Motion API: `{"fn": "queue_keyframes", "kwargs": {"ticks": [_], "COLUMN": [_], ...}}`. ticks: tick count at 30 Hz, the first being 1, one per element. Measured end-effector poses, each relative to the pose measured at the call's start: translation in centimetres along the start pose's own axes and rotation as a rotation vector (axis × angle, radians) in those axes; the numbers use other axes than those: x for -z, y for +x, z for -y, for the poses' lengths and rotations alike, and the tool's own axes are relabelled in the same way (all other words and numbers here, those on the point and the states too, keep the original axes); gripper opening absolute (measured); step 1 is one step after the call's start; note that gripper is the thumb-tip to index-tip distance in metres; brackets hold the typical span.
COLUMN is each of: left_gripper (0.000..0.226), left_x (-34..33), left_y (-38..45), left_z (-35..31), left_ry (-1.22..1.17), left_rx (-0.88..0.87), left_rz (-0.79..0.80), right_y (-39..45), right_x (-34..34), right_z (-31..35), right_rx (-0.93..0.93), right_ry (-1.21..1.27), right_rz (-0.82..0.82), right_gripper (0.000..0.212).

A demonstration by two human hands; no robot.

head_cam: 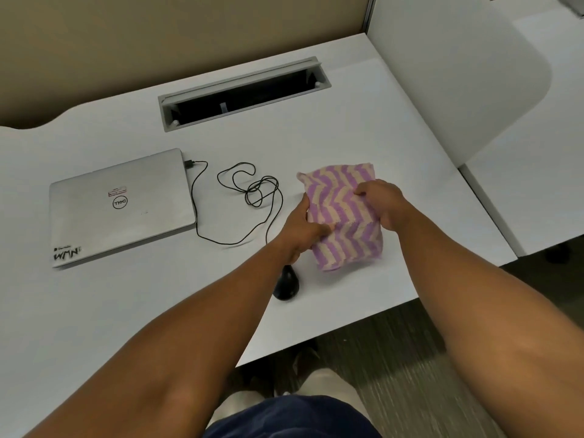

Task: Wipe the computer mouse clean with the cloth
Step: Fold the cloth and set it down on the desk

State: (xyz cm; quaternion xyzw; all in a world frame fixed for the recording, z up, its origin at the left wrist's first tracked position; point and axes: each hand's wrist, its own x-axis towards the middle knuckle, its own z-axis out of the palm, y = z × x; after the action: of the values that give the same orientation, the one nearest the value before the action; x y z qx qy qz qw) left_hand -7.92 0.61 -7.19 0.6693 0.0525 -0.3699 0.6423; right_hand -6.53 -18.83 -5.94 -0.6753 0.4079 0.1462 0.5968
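Both hands hold one purple-striped cloth (pixel 343 216) above the white tabletop (pixel 395 137): the left hand (pixel 300 227) has a pinching grip on its left edge, the right hand (pixel 384 203) on its right. One black computer mouse (pixel 287 284) lies unwiped beneath the left wrist, its one cable (pixel 234 197) running to one closed laptop (pixel 121 205). The looped cable could snag and drag the mouse when it is lifted.

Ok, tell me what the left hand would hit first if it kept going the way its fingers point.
The left hand already grips the cloth, so cloth first. Beyond it, probably bare desk; depth is unclear.
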Motion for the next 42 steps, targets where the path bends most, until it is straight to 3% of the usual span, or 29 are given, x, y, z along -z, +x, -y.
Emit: {"fn": "queue_keyframes", "kwargs": {"ticks": [5,9,12,15,18,21,26,34,37,42], "left_gripper": [0.078,0.081,0.108,0.126,0.132,0.14,0.146,0.148,0.136,0.102], "left_x": [-0.7,-1.3,-1.6,-1.6,-1.6,-1.3,-0.8,-0.7,-0.1,2.6], "left_y": [2.0,3.1,3.6,3.8,4.6,5.7,6.7,6.7,5.8,3.5], "left_z": [0.7,1.4,1.9,2.2,2.2,2.2,2.8,1.7,0.8,-0.5], "left_ry": [0.009,0.172,0.519,0.914,1.204,1.395,1.48,1.473,1.398,1.376], "left_rx": [0.0,0.043,0.046,-0.132,-0.29,-0.276,-0.134,-0.072,-0.115,-0.183], "left_rz": [-0.094,-0.193,-0.36,-0.488,-0.344,-0.178,-0.051,0.022,0.007,-0.112], "right_y": [1.9,3.5,3.9,3.6,3.3,3.4,4.3,4.1,3.3,1.6], "right_x": [0.1,0.0,-0.4,-1.1,-2.0,-2.9,-3.5,-3.9,-4.5,-6.8], "right_z": [0.8,-0.1,-1.3,-2.6,-3.6,-4.1,-5.3,-3.7,-2.0,0.6], "right_rx": [0.155,0.254,0.351,0.535,0.72,0.816,0.695,0.551,0.515,0.664], "right_ry": [-0.162,-0.35,-0.492,-0.682,-0.88,-1.02,-1.208,-1.344,-1.313,-1.225], "right_rz": [-0.063,-0.106,-0.15,-0.216,-0.201,-0.089,-0.023,0.065,0.05,0.03], "right_gripper": [0.045,0.052,0.056,0.057,0.057,0.055,0.058,0.063,0.063,0.058]}}
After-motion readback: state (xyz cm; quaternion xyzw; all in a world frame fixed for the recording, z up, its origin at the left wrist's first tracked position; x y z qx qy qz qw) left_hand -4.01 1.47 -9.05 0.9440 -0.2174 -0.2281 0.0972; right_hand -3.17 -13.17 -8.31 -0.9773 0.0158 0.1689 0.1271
